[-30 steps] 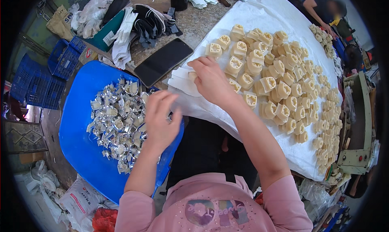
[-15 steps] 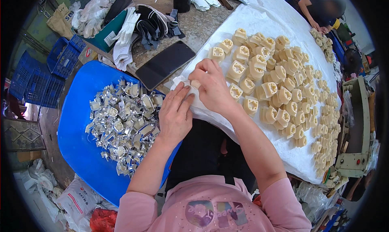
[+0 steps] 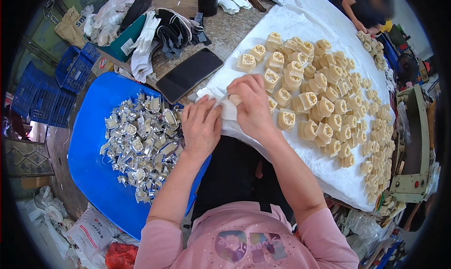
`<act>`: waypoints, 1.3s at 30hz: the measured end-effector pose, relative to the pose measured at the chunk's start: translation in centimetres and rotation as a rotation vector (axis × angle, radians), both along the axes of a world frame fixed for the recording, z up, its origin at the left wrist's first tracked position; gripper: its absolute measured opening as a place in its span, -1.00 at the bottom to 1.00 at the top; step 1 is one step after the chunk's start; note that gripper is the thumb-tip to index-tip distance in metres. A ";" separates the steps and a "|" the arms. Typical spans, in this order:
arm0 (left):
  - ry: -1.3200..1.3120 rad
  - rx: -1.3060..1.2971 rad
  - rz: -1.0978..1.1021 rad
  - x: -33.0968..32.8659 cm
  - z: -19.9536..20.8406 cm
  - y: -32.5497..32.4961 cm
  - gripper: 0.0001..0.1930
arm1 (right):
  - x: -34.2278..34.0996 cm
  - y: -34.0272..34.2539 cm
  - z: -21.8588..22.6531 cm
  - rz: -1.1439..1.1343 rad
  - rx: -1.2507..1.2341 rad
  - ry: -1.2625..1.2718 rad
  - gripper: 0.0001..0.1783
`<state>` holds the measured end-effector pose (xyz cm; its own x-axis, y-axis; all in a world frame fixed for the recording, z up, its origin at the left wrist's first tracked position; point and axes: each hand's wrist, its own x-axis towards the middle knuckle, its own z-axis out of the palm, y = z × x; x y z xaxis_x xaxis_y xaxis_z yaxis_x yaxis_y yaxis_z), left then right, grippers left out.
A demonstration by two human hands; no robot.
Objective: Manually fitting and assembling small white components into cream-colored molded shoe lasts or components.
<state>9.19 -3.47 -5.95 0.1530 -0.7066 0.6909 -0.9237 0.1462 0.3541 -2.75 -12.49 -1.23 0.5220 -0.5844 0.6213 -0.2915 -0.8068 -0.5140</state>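
In my right hand, a small cream-coloured moulded piece is pinched between the fingers, mostly covered by them. It touches a white sheet or pad at the table's near edge. My left hand rests beside it, fingers stretched over the white material and pressing it down. Many similar cream pieces, hollowed with a pattern in the opening, stand to the right on a white cloth. Left of my hands, a blue tub holds a heap of silvery foil-covered pieces.
A black phone lies beyond my left hand. Gloves, a green box and a dark cylinder stand further back. Blue crates are at the far left. Another person works at the far right corner.
My right hand has moved slightly right and nearer with the cream piece, and more of the white material shows between my hands. The left hand stays on the sheet.
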 end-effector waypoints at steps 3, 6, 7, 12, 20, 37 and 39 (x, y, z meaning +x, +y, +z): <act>-0.017 -0.006 -0.011 0.1 -0.3 0.1 -0.77 | -0.9 0.4 -0.4 0.020 0.087 -0.083 -0.58; 0.036 -0.017 -0.044 -0.1 -0.4 0.0 -0.76 | -1.0 0.2 -0.4 0.001 0.082 -0.097 -0.61; 0.036 -0.015 -0.046 0.0 -0.4 0.0 -0.76 | -1.0 0.0 -0.2 -0.013 0.076 -0.102 -0.62; 0.133 0.009 -0.046 0.3 -0.6 0.3 -0.73 | 0.3 -1.1 1.2 0.011 0.059 0.152 -0.60; 0.086 0.002 -0.085 0.8 0.2 0.2 -0.66 | 2.7 -1.9 -0.2 0.014 0.086 0.362 -0.55; 0.051 0.073 -0.148 1.6 0.2 0.0 -0.58 | -1.3 -2.0 3.0 0.063 0.238 -0.130 -0.64; 0.031 0.069 -0.157 1.5 0.0 -0.2 -0.61 | -3.3 -1.7 4.8 0.025 0.377 -0.483 -0.69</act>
<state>10.71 -3.69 -5.92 0.0575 -0.7688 0.6368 -0.8802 0.2620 0.3958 -6.01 -14.19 3.53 0.2490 -0.8014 0.5439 0.0623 -0.5471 -0.8347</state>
